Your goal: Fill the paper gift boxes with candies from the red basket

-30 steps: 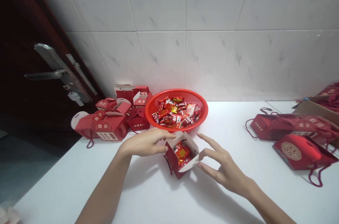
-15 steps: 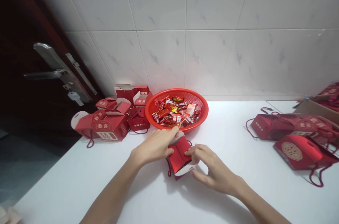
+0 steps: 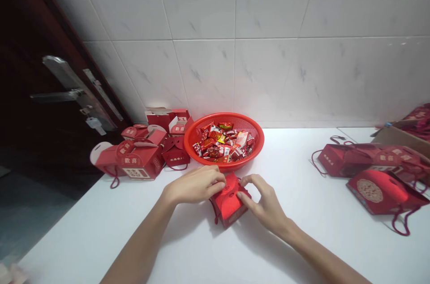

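A small red gift box [image 3: 231,213] with a dark red cord sits on the white table in front of me, its rounded top flaps folded inward over each other. My left hand [image 3: 198,184] is closed at the box's far left side, fingertips curled on the top. My right hand [image 3: 264,201] grips the right side, thumb on a flap and index finger bent at the far corner. Just behind the box stands a red plastic basket [image 3: 257,145] holding many wrapped candies [image 3: 220,140]; the left fingers are close to its front rim.
Several red gift boxes [image 3: 139,158], some with raised flaps, stand at the left by the wall. More boxes [image 3: 383,192] with cords lie on the right, before an open cardboard box [image 3: 391,136]. A dark door [image 3: 36,131] with a metal handle is beyond the table's left edge.
The box's rounded flaps, raised with white undersides showing before, are now folded down over the top. My right hand has moved slightly, its thumb now on the flap.
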The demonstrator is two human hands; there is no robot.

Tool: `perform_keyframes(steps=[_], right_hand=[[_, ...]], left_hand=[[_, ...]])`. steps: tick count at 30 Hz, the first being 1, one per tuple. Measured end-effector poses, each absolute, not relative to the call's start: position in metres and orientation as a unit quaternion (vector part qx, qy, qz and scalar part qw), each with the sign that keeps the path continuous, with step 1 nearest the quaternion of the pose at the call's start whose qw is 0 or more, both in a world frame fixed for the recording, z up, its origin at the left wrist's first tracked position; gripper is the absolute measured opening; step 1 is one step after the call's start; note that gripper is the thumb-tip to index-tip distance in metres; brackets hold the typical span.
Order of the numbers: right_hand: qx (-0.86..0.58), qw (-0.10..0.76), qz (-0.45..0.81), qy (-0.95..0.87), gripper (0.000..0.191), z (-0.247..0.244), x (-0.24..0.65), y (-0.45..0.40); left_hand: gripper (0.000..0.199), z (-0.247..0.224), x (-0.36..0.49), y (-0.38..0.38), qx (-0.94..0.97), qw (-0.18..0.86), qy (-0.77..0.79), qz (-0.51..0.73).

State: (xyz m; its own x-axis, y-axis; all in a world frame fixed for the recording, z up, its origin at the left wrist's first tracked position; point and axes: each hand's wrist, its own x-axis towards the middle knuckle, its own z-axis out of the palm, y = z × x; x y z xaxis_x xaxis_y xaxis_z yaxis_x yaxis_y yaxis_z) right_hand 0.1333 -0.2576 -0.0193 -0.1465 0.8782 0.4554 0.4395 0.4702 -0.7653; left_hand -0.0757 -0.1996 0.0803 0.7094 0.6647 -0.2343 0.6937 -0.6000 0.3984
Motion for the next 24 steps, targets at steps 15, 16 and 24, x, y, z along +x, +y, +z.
perform_keyframes(steps=[15,16,24], right_hand=[[-0.541,0.414,0.422,-0.597,0.063,-0.034,0.157,-0.263],[-0.536,0.406,0.458,-0.582,0.065,-0.034,0.162,-0.264],[-0.553,0.449,0.394,-0.581,0.047,-0.018,0.185,-0.272]], left_hand=[[0.019,0.061,-0.044,-0.214,0.881,0.250,0.402,-0.004],[0.020,0.059,-0.041,-0.215,0.882,0.254,0.397,-0.002],[0.034,0.057,-0.036,-0.224,0.854,0.235,0.463,0.005]])
